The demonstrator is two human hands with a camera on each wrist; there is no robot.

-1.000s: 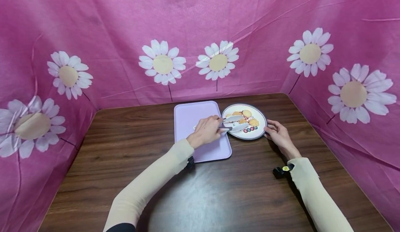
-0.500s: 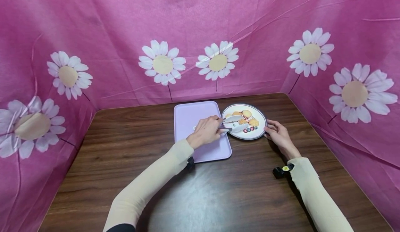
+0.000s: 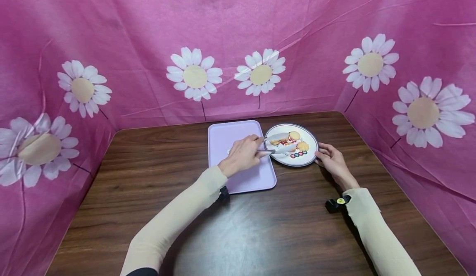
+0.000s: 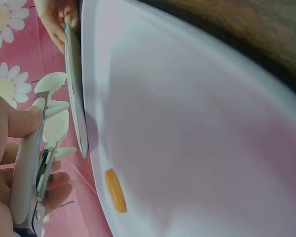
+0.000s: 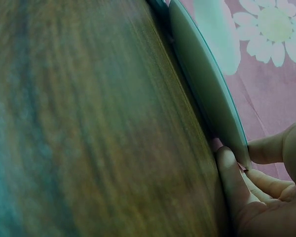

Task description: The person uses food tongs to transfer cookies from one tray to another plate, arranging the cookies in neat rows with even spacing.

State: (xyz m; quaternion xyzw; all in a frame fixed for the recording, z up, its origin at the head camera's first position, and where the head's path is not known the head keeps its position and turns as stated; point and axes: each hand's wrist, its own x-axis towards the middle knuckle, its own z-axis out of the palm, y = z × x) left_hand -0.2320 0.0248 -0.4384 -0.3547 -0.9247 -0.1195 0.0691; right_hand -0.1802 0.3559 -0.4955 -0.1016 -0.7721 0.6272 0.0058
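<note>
My left hand [image 3: 241,154] grips food tongs [image 4: 27,168] with white tips. In the head view the tongs' spread tips lie over the white, dark-rimmed plate [image 3: 310,139]. On it are several cookies, among them a round cookie [image 3: 294,135] and a rougher-edged cookie [image 3: 303,146]; the tips partly cover others. Whether the tips touch a cookie I cannot tell. My right hand [image 3: 336,164] pinches the plate's right edge, thumb above and fingers below in the right wrist view. Under my left hand lies a lilac tray [image 3: 230,131]. An oblong orange-brown piece [image 4: 115,190] sits on it.
Both items are on a dark wooden table [image 3: 156,177], toward its back. A pink cloth [image 3: 223,20] printed with daisies stands around the back and sides. The tray's right side lies close beside the plate.
The tongs' far tip has shifted toward the plate's back, so the tips stand wider apart. My left wrist has moved slightly left. My right hand and the plate stay put.
</note>
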